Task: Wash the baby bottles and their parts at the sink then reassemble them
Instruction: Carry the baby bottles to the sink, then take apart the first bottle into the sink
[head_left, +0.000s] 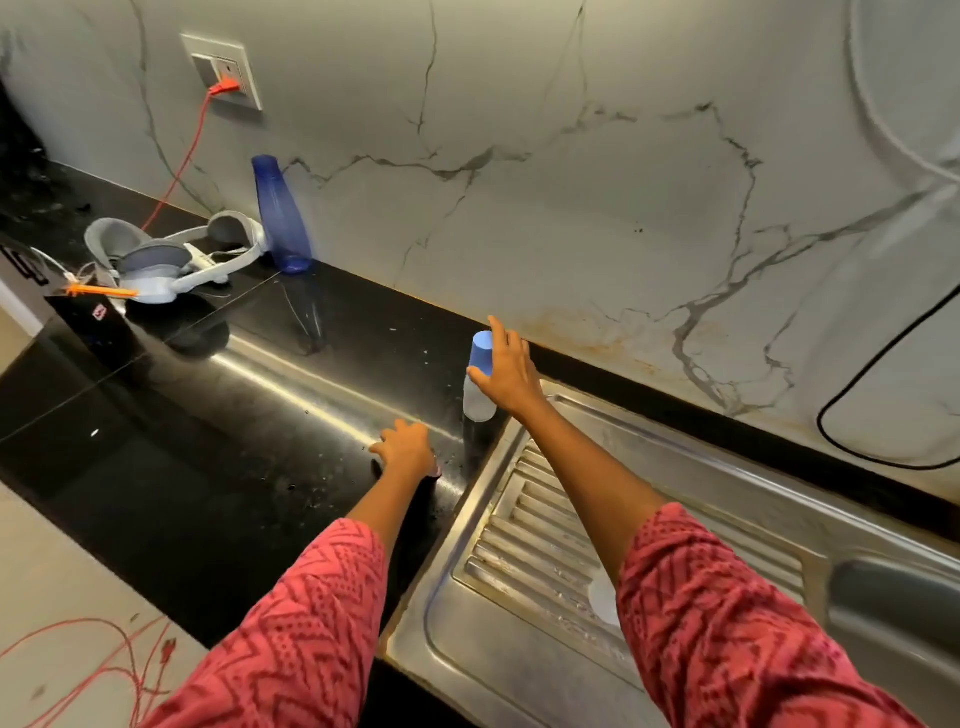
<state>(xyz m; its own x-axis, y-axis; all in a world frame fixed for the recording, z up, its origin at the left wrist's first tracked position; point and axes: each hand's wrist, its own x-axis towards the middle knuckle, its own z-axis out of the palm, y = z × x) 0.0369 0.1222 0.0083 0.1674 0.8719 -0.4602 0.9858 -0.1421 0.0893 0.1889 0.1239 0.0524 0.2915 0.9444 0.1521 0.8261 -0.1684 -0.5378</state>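
In the upper left of the frame a tall blue bottle (279, 215) stands by the wall, near a grey headset (171, 254). Lower, at centre left, the left hand (405, 449) lies on the black counter (182, 441) with fingers loosely spread; something pinkish shows under its edge, but I cannot tell if it holds it. Just right of centre the right hand (506, 371) grips the baby bottle (480, 382) around its blue cap, standing at the counter edge beside the steel drainboard (545, 519). I judge the step is collecting the bottle; next it needs lifting toward the sink and uncapping.
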